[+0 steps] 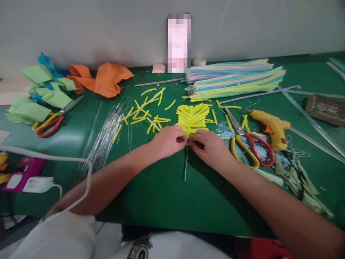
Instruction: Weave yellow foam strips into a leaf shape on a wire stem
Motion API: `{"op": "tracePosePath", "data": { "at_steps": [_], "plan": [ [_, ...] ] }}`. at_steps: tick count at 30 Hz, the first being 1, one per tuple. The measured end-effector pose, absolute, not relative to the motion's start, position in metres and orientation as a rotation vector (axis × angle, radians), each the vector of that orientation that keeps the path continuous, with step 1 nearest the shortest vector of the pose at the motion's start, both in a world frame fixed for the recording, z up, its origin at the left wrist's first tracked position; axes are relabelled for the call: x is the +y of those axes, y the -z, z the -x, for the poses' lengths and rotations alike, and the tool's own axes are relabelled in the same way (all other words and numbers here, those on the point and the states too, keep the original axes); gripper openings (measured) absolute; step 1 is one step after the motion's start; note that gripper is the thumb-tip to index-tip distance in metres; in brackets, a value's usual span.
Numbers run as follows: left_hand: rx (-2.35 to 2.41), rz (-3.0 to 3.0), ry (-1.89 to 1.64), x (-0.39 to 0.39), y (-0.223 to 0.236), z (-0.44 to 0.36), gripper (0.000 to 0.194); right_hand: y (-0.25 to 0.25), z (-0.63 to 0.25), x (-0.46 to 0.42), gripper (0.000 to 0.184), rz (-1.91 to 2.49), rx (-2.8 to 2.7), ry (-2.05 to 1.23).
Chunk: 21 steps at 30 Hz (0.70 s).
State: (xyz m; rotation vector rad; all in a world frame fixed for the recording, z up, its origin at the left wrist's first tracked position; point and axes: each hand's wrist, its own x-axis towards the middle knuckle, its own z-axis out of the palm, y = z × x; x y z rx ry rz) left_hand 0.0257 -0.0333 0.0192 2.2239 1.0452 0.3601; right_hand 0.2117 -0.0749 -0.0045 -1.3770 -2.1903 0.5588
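Observation:
A leaf shape made of yellow pipe cleaner pieces (192,116) lies flat on the green table, its ribs slanting in to a middle line. At its near end my left hand (172,141) and my right hand (206,146) meet, fingertips pinched together. A thin wire stem (185,167) runs out from between them toward me. My fingers cover the exact spot where they grip the leaf. Cut yellow pipe cleaner pieces (138,111) are scattered to the left of the leaf. Red-and-yellow scissors (244,138) lie just right of my right hand.
Bundles of pastel pipe cleaners (234,81) lie at the back, beside an upright phone (179,43). A yellow glue gun (272,127) rests at right. Silver wires (106,133), other scissors (54,120) and crepe paper (107,79) are at left. A white cable (88,176) crosses by my left arm.

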Motion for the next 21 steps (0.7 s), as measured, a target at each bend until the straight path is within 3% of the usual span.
{"op": "tracePosePath", "data": {
  "at_steps": [16,21],
  "plan": [
    [0.983,-2.421,-0.297,-0.035,-0.017,-0.022,0.012,-0.011,-0.222,-0.086,0.018,1.391,-2.24,-0.12],
    [0.939,-2.447,-0.169,-0.029,-0.04,-0.011,0.017,-0.02,-0.233,-0.089,0.018,1.388,-2.135,-0.033]
  ]
}}
